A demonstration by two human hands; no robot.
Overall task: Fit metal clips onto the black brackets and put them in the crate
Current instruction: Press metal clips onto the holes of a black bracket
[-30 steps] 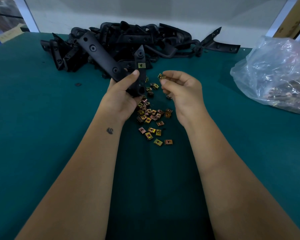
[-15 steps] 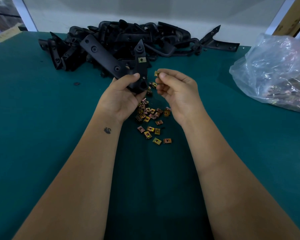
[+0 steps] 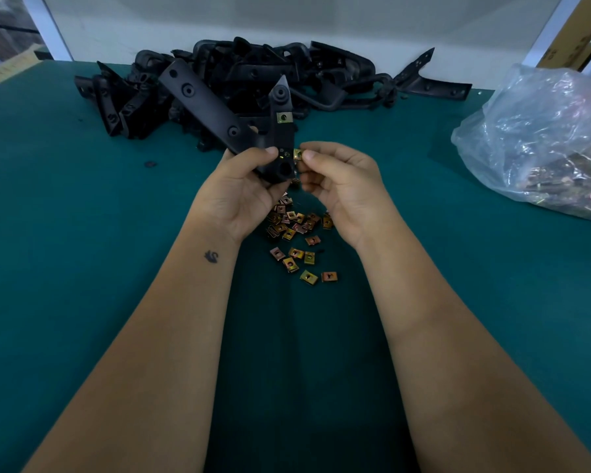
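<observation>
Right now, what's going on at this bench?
A person is fitting clips to a bracket. The left hand grips a black bracket that already carries one fitted clip near its pointed tip. The right hand pinches a second metal clip against the bracket's lower edge; whether it is seated I can't tell. Loose clips lie on the green table, more brackets are piled behind, and a plastic bag sits at right. No crate is in view.

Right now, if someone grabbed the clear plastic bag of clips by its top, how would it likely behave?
The plastic bag is thin and crumpled, so it would probably be floppy and sag. Clips pool at its bottom, so it is likely bottom-heavy and may swing. Thin film might tear on metal edges.
</observation>
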